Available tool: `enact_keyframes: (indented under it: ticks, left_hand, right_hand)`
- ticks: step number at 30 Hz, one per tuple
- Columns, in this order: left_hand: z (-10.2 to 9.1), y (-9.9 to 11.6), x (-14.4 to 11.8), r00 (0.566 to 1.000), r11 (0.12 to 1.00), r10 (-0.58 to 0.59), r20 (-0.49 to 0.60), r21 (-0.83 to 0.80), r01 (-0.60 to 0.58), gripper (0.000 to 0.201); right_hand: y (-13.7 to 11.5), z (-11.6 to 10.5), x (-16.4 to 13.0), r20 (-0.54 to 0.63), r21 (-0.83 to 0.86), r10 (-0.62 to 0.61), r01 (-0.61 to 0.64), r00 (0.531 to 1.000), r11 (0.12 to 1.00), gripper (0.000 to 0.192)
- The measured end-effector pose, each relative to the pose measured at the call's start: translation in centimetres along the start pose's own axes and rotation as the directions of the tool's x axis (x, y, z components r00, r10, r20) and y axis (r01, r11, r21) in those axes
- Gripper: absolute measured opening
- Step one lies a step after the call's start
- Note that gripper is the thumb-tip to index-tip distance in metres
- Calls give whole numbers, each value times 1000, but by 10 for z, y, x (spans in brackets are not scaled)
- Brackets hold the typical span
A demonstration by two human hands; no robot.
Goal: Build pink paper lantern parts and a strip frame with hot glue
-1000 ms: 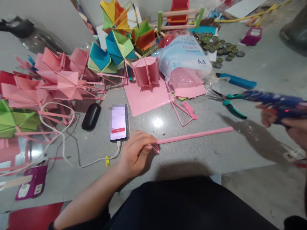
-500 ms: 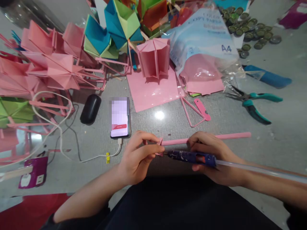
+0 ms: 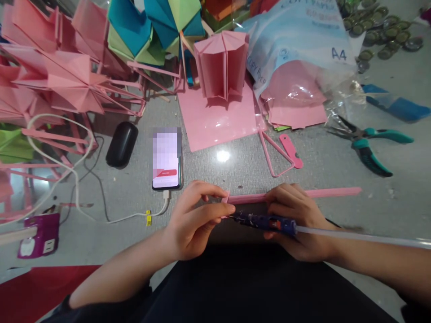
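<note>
The folded end of a pink paper strip (image 3: 333, 193) is pinched between the thumb and fingers of my left hand (image 3: 190, 220). My right hand (image 3: 301, 224) is closed round a dark blue hot glue gun (image 3: 254, 221), and its upper fingers also lie over the strip. The gun's nozzle points left and meets the folded end by my left thumb; glue at the tip is hidden. From the gun's back a long clear glue stick (image 3: 350, 237) runs out to the right. A small pink paper triangle frame (image 3: 272, 157) lies beyond my right hand, beside a pink flat tool (image 3: 291, 151).
A phone (image 3: 165, 161) on a white cable and a black case (image 3: 121, 144) lie left. Pink folded paper shapes (image 3: 72, 85) fill the back left. Pink sheets (image 3: 215, 130), an A4 paper bag (image 3: 303, 40), pliers (image 3: 367, 139) and bottle caps (image 3: 380, 27) are behind. A purple power adapter (image 3: 40, 235) sits front left.
The whole view has shifted slightly, with the things at the back now higher in the picture. Both hands keep their grips, and the glue gun's nozzle stays at the strip's folded end.
</note>
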State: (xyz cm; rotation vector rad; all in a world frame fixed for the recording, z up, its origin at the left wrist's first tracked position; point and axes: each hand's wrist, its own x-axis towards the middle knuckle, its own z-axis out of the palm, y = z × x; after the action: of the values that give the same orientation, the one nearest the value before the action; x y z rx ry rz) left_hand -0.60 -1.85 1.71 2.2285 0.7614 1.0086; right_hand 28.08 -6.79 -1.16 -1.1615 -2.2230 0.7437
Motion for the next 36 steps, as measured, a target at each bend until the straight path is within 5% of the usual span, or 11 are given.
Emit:
enact_keyframes:
  ticks: [36]
  left_hand:
    - [4,-2,5,999,994,29,38,-106,-25,12]
  right_hand:
    - [-1,-3,1,-5,-60,-11,10,1000,998,28]
